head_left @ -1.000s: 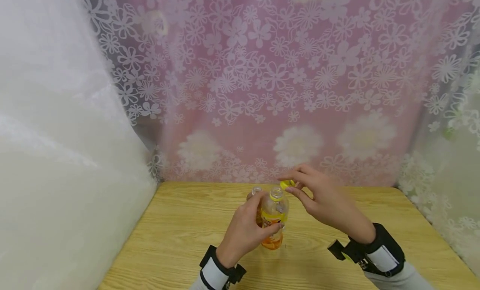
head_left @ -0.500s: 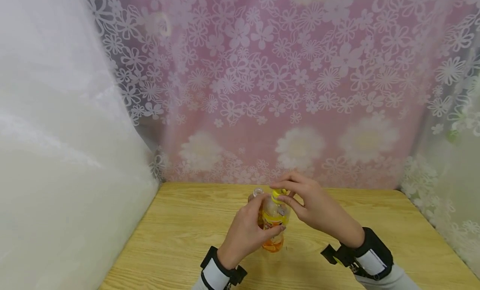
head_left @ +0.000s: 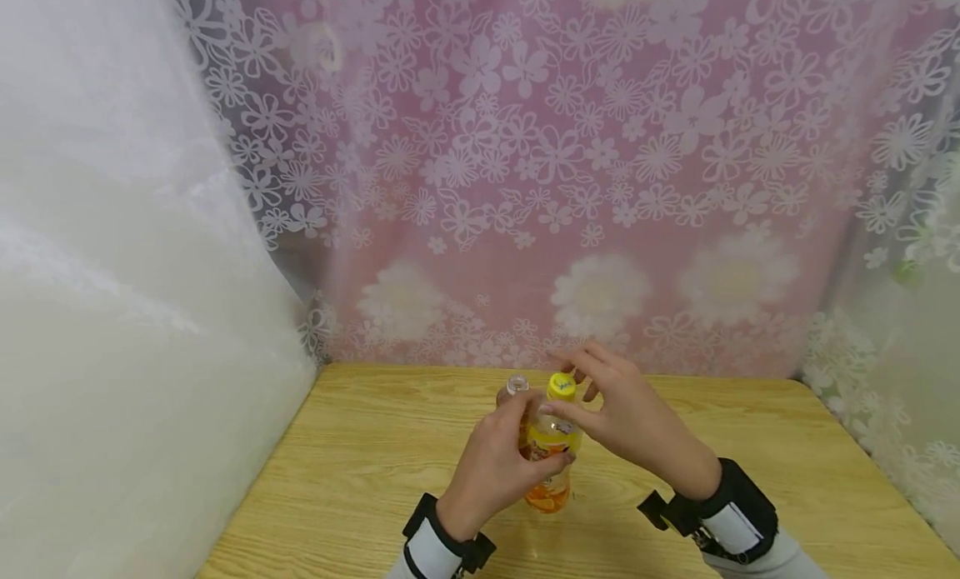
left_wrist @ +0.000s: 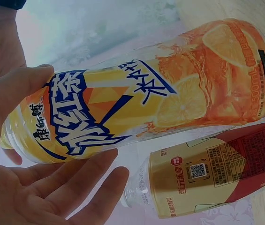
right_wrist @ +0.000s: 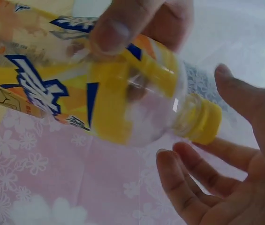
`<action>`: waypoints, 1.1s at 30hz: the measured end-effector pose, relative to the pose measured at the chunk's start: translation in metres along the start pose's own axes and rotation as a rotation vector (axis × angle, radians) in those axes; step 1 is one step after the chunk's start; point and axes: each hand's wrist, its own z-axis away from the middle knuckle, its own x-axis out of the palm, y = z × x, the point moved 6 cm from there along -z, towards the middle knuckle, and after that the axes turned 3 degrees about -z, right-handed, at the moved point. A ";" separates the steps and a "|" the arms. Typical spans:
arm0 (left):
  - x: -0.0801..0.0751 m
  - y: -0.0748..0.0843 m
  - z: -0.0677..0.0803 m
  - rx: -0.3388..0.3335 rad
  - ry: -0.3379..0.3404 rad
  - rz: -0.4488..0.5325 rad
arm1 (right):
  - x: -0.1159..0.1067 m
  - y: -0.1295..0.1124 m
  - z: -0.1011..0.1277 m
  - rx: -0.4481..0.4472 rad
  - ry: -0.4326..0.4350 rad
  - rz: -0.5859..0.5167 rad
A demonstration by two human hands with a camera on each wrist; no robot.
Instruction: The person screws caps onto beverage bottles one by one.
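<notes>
Left hand (head_left: 491,466) is wrapped around the orange drink bottle (head_left: 550,471), which stands upright on the wooden table (head_left: 360,471), neck up. Two bottles are there; the second bottle (head_left: 514,389) is mostly hidden behind. Right hand (head_left: 626,412), fingers relaxed, is spread around one yellow cap (head_left: 562,385); whether it touches is unclear.
</notes>
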 end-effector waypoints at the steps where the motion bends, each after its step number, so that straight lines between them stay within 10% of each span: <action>1: 0.000 0.000 0.000 0.001 -0.003 0.005 | -0.001 0.001 0.001 -0.008 -0.016 -0.016; 13: 0.004 -0.001 0.000 -0.024 -0.038 -0.014 | -0.006 0.004 0.003 -0.089 -0.087 -0.090; 24: 0.005 0.000 0.000 -0.018 -0.038 -0.033 | 0.000 0.010 0.004 0.092 -0.022 -0.011; 33: 0.005 0.000 0.000 -0.022 -0.053 -0.014 | -0.008 0.004 0.009 -0.093 -0.110 -0.122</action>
